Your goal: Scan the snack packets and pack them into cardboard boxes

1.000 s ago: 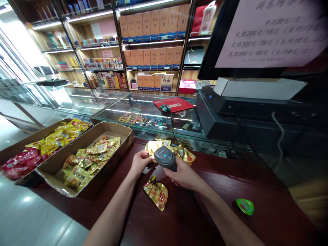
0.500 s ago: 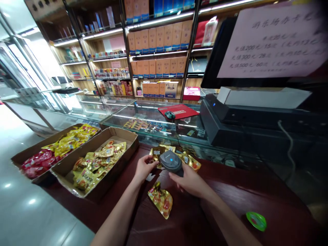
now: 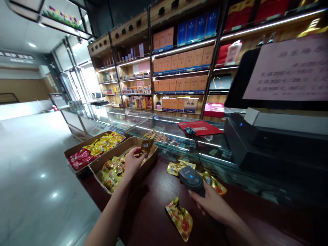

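My left hand (image 3: 133, 161) is over the nearer cardboard box (image 3: 96, 174), its fingers closed on a small gold packet (image 3: 147, 145) near the box's far right corner. More gold packets (image 3: 112, 171) lie inside that box. My right hand (image 3: 214, 203) grips a dark grey scanner (image 3: 191, 177) with a blue light, held above the dark red tabletop (image 3: 151, 212). Gold packets lie behind the scanner, one to its left (image 3: 174, 168) and one to its right (image 3: 217, 186). A single gold packet (image 3: 180, 218) rests on the tabletop in front of my right hand.
A second box (image 3: 69, 159) with yellow and red packets stands farther left. Behind is a glass counter (image 3: 138, 128) with a red mat (image 3: 210, 128) and a mouse (image 3: 190, 131). A monitor (image 3: 238, 82) with a paper sign stands at the right.
My left hand has moved left from beside the scanner to over the nearer box, carrying a gold packet. The view has turned left and up. The scanner is still in my right hand.
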{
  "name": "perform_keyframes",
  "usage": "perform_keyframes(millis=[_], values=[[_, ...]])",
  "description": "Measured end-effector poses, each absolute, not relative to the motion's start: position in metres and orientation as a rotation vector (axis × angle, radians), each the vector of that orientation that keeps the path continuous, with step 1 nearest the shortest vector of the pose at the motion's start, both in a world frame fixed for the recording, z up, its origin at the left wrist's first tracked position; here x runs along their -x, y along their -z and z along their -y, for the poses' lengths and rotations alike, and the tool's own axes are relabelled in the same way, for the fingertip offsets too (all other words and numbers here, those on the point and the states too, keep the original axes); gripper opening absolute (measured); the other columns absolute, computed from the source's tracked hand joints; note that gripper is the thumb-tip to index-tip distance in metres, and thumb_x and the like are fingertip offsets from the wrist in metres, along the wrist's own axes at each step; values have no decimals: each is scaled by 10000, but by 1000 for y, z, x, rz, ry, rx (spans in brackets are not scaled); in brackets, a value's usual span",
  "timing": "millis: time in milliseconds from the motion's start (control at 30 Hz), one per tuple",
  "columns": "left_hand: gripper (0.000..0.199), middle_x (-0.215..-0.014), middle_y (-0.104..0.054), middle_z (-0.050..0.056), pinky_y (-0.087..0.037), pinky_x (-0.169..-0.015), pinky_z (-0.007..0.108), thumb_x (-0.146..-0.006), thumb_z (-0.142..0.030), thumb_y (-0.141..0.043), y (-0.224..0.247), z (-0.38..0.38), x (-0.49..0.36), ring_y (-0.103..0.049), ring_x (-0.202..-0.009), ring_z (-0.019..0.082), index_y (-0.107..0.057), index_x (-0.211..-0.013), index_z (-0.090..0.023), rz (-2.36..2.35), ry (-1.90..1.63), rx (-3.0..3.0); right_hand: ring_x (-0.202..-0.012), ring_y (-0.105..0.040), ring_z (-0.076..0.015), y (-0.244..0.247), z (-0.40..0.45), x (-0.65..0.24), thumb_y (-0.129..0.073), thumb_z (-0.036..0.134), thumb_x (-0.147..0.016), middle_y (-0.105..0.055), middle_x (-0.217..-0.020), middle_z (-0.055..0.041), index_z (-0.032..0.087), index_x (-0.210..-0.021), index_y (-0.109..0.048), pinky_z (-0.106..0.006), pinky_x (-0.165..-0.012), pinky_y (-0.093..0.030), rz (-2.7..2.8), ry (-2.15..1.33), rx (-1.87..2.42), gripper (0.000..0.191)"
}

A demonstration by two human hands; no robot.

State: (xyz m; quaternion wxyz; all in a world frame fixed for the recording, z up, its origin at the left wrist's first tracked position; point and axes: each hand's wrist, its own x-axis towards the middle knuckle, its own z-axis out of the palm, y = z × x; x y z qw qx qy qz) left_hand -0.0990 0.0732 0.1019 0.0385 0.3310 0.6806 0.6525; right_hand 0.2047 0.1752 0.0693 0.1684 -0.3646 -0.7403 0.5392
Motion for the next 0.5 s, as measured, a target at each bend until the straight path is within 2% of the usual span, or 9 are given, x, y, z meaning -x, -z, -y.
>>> perform_keyframes(millis=[233, 500], values=[[370, -994, -762, 74, -562, -829, 341, -689, -414, -791, -116, -23, 137, -716, -868, 226, -749, -992, -206, -2390, -1981, -979, -386, -507, -125, -74, -172, -205, -672, 440, -778, -539, -475, 76, 223, -906, -495, -231, -411, -372, 2101, -1549, 1002, 307], [276, -983, -751, 83, -562, -803, 322, -732, -363, -757, -94, -64, 97, -704, -884, 218, -758, -953, -198, -2224, -1890, -1152, -380, -516, -124, -86, -176, -209, -679, 428, -786, -554, -480, 73, 208, -931, -511, -225, -407, -379, 2078, -1536, 1048, 313]])
